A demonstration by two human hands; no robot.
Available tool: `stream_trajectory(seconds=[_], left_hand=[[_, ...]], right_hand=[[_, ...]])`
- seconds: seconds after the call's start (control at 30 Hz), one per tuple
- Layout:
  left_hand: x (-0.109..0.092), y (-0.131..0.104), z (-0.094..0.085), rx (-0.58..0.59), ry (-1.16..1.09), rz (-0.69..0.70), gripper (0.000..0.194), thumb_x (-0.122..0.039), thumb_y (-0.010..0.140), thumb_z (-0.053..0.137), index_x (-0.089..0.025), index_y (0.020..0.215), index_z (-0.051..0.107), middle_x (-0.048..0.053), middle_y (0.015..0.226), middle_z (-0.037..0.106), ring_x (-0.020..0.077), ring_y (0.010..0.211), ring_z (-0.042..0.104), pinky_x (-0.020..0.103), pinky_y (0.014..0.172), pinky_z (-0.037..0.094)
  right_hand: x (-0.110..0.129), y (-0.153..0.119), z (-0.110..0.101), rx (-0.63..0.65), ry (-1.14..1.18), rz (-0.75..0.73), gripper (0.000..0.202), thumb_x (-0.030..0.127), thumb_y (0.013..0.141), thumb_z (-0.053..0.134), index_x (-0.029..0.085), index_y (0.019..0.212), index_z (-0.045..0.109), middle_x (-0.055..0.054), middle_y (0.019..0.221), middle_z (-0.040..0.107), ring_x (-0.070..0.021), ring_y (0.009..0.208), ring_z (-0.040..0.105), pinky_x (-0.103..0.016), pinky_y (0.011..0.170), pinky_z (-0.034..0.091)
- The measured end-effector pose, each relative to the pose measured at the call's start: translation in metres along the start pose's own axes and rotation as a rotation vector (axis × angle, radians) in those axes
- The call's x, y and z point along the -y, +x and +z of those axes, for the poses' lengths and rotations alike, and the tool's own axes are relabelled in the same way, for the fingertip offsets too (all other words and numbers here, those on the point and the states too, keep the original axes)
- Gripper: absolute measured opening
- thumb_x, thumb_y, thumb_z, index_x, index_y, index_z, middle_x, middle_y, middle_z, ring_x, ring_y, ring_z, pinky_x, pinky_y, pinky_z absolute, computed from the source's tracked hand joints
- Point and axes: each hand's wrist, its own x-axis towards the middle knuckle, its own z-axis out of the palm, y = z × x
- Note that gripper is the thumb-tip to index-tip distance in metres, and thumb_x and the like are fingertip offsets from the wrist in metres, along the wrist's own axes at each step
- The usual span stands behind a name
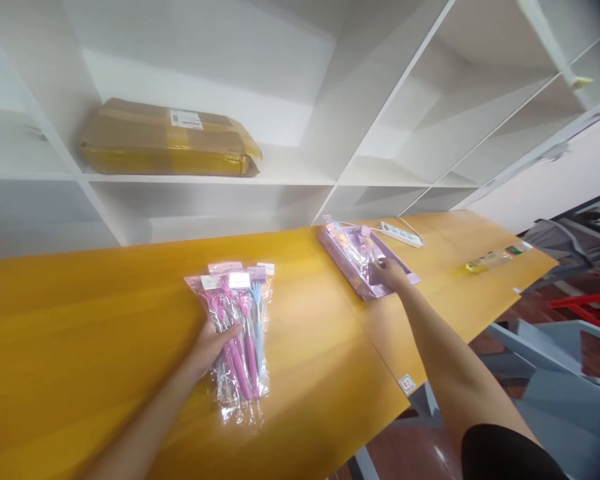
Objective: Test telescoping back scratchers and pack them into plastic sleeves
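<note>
My left hand [215, 347] is closed around a bunch of back scratchers [245, 333] in clear plastic bags. Their handles and hand-shaped ends are pink and blue, and labels top the bags. Over to the right, my right hand [389, 273] reaches into a shallow purple box [343, 263] on the table. Its fingers are closed on a bagged back scratcher [367, 247] there, partly hidden by the hand. Another clear package [340, 237] lies along the box's left side.
White cubby shelves [220, 180] stand behind the yellow wooden table [105, 320]. A taped cardboard parcel [165, 140] rests on one shelf. Behind the box lies a white power strip [400, 233]. A clear package [495, 259] is near the table's right end, with grey chairs [555, 367] beyond the edge.
</note>
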Motion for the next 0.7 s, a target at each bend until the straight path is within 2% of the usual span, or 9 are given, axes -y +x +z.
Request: stream_trajectory(seconds=[0.1,0.2,0.3,0.47,0.57,0.63,0.7], left_hand=[[-0.005,0.001,0.001,0.037,0.008,-0.015,0.089,-0.046,0.071,0.100,-0.021,0.146,0.058,0.016,0.135,0.075,0.0348,0.125,0.073,0.050,0.114,0.055],[-0.015,-0.002,0.005,0.046,0.009,-0.047,0.091,-0.047,0.067,0.102,-0.020,0.143,0.059,0.016,0.131,0.077,0.0351,0.121,0.075,0.049,0.112,0.057],[-0.022,-0.004,0.006,0.049,0.020,-0.077,0.086,-0.047,0.065,0.102,-0.019,0.136,0.063,0.016,0.130,0.078,0.0350,0.119,0.076,0.048,0.109,0.059],[-0.019,-0.002,0.002,0.043,0.035,-0.067,0.087,-0.047,0.068,0.101,-0.020,0.140,0.061,0.015,0.129,0.077,0.0334,0.118,0.076,0.048,0.109,0.059],[-0.019,-0.001,0.001,0.044,0.042,-0.086,0.089,-0.047,0.068,0.101,-0.021,0.143,0.060,0.015,0.129,0.078,0.0337,0.117,0.077,0.050,0.108,0.060],[-0.021,-0.002,0.001,0.039,0.053,-0.108,0.089,-0.046,0.067,0.102,-0.021,0.142,0.061,0.016,0.129,0.077,0.0338,0.117,0.077,0.050,0.108,0.060],[-0.023,-0.002,0.002,0.024,0.057,-0.114,0.088,-0.045,0.066,0.102,-0.022,0.140,0.061,0.015,0.130,0.077,0.0333,0.118,0.076,0.049,0.109,0.060]], right_hand=[[0.003,0.008,0.006,0.062,0.009,-0.041,0.058,0.058,0.102,0.060,0.009,0.133,0.068,-0.021,0.122,0.073,-0.0317,0.113,0.070,-0.037,0.099,0.052],[0.011,0.015,0.011,0.075,-0.033,-0.039,0.065,0.065,0.091,0.072,0.012,0.128,0.068,-0.024,0.135,0.064,-0.0390,0.131,0.059,-0.046,0.110,0.047],[0.024,0.023,0.021,0.089,-0.065,-0.032,0.067,0.058,0.084,0.080,0.011,0.130,0.065,-0.025,0.140,0.059,-0.0434,0.138,0.051,-0.049,0.115,0.043],[0.038,0.024,0.038,0.075,-0.056,0.006,0.072,0.042,0.087,0.077,0.004,0.143,0.051,-0.031,0.137,0.057,-0.0427,0.129,0.056,-0.047,0.110,0.045],[0.040,0.020,0.041,0.044,-0.025,-0.007,0.072,0.037,0.091,0.074,0.005,0.150,0.045,-0.027,0.135,0.062,-0.0358,0.123,0.062,-0.038,0.102,0.049],[0.042,0.018,0.042,0.039,-0.008,-0.003,0.070,0.035,0.091,0.075,0.005,0.149,0.049,-0.025,0.130,0.067,-0.0320,0.115,0.066,-0.033,0.093,0.050],[0.046,0.018,0.042,0.045,-0.004,0.023,0.060,0.033,0.089,0.077,0.003,0.138,0.060,-0.026,0.119,0.072,-0.0317,0.107,0.069,-0.032,0.086,0.050]])
